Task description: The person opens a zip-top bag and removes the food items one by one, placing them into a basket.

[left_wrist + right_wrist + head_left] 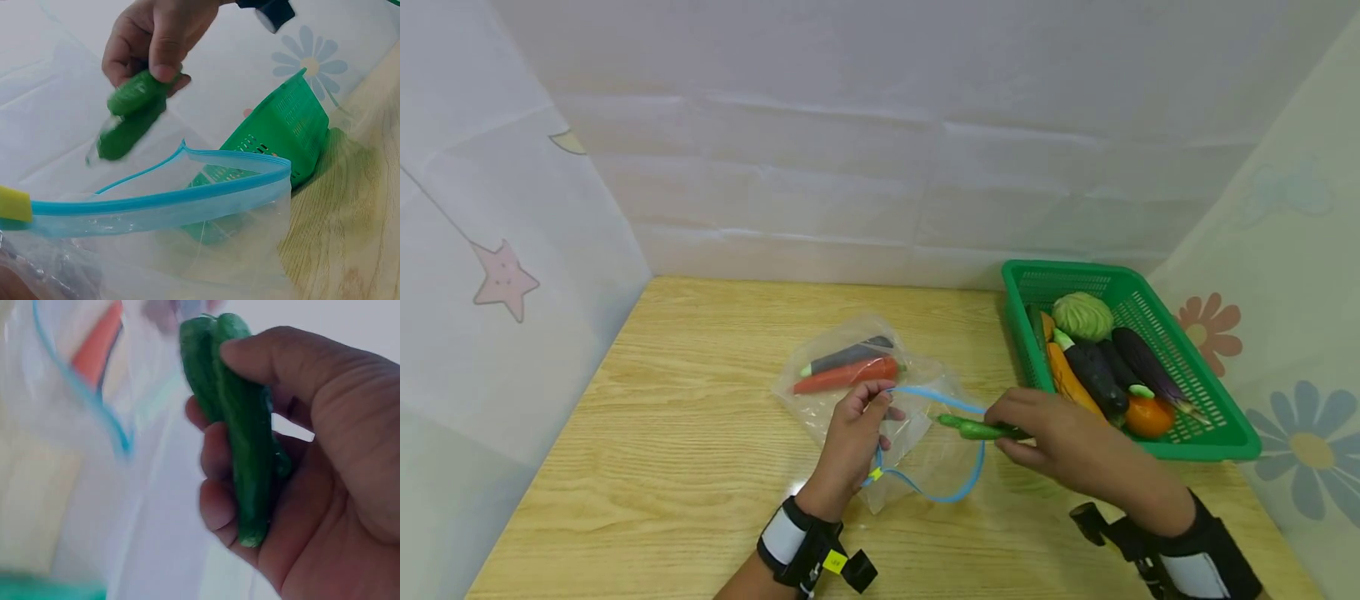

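Note:
My left hand [853,433] grips the rim of a clear zip bag [957,406] with a blue seal and a yellow slider [876,474]. The bag's mouth gapes toward the right. Inside it lie a red-orange carrot [847,375] and a dark vegetable [850,357] with a pale green tip. My right hand [1060,437] holds two small green cucumbers [244,450] side by side, thumb on top and fingers curled underneath. In the left wrist view the cucumbers [131,119] hang above the bag's blue rim [162,203], blurred.
A green basket [1217,400] stands at the right of the wooden table [685,417]. It holds a cabbage [1082,316], dark eggplants [1093,379], an orange tomato-like vegetable [1148,417] and yellow long ones [1070,381]. White patterned sheets [850,167] enclose the table's back and sides.

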{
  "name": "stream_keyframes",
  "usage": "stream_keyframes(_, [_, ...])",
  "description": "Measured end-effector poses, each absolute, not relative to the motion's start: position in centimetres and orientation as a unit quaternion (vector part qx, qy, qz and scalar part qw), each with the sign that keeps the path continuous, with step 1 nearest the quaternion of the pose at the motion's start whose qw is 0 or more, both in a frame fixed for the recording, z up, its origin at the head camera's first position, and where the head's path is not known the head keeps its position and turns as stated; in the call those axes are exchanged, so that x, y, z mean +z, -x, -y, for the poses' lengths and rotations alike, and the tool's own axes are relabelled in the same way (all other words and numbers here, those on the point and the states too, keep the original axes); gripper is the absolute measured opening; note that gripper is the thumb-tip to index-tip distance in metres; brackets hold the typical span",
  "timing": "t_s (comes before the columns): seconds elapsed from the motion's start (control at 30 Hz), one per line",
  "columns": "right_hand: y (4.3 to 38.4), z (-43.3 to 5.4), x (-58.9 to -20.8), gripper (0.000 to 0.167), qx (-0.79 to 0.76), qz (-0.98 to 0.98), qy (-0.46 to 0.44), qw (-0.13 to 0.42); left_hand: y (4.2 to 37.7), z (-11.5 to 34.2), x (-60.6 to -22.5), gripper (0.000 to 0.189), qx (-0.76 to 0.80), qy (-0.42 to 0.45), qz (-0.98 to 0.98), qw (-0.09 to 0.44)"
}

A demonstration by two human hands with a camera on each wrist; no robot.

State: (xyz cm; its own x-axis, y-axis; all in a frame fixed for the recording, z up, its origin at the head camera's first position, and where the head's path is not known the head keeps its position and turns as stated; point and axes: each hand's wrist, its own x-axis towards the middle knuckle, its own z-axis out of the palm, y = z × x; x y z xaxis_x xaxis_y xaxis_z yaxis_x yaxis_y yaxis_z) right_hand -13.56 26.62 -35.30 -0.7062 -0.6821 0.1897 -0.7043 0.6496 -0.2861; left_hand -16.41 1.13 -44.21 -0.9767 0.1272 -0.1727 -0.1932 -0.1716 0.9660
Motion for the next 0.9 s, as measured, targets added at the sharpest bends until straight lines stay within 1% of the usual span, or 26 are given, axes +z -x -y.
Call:
stream_keyframes(0.1, [14.8, -29.5, -34.5, 0.029, 0.148, 0.922, -0.347, 0.09, 16.5, -1.2, -44.3, 0.024, 0.766, 0.027, -0.634, 0.102])
stream_keyframes(0.17, [15.8, -31.5, -34.3, 0.029, 0.135, 0.937, -0.305, 0.106, 16.5, -1.2, -44.3, 0.024, 0.765, 0.028, -0.635, 0.103])
stream_keyframes(0.2, [16.3, -32.5, -34.3, 0.028, 0.133, 0.944, -0.283, 0.104, 16.5, -1.2, -44.3, 0.024, 0.765, 0.028, -0.635, 0.104])
stream_keyframes(0.27, [17.1, -34.4, -34.2, 0.027, 0.128, 0.961, -0.23, 0.085, 16.5, -1.2, -44.3, 0.025, 0.765, 0.027, -0.635, 0.104])
stream_keyframes(0.37, [18.5, -37.3, -34.5, 0.027, 0.13, 0.974, -0.174, 0.055, 16.5, -1.1, -44.3, 0.025, 0.764, 0.029, -0.636, 0.105])
stream_keyframes(0.47, [20.2, -40.1, -35.0, 0.032, 0.116, 0.984, -0.133, 0.019, 16.5, -1.1, -44.3, 0.026, 0.763, 0.029, -0.637, 0.103])
stream_keyframes(0.57, [21.8, -42.6, -35.6, 0.039, 0.112, 0.989, -0.095, -0.03, 16.4, -1.1, -44.3, 0.025, 0.763, 0.029, -0.638, 0.102])
stream_keyframes(0.7, [23.4, -45.0, -36.6, 0.042, 0.102, 0.99, -0.068, -0.071, 16.4, -1.0, -44.3, 0.023, 0.764, 0.025, -0.638, 0.098])
stream_keyframes(0.9, [24.2, -46.5, -38.1, 0.034, 0.092, 0.986, -0.075, -0.121, 16.4, -0.8, -44.4, 0.022, 0.761, 0.025, -0.641, 0.096])
